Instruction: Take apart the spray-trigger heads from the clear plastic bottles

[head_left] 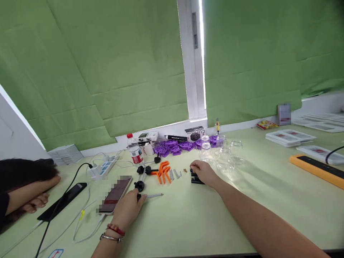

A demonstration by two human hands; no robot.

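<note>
My left hand (pixel 128 209) rests on the pale green table (pixel 188 222), fingers closed around a black-handled metal rod (pixel 150 195) beside a phone (pixel 114 195). My right hand (pixel 203 172) reaches forward with its fingers curled over small black plastic parts (pixel 197 180). Between the hands lie orange plastic pieces (pixel 163 172), several screws (pixel 174 174) and black knobs on rods (pixel 141 173).
Purple plastic parts (pixel 177 146), clear cups (pixel 224 156), a water bottle (pixel 135 149) and small boxes line the back edge. A power strip (pixel 103 168) with cables and a black phone (pixel 63 201) lie left. Another person's arm (pixel 27 193) rests far left. An orange-edged bar (pixel 317 168) lies right.
</note>
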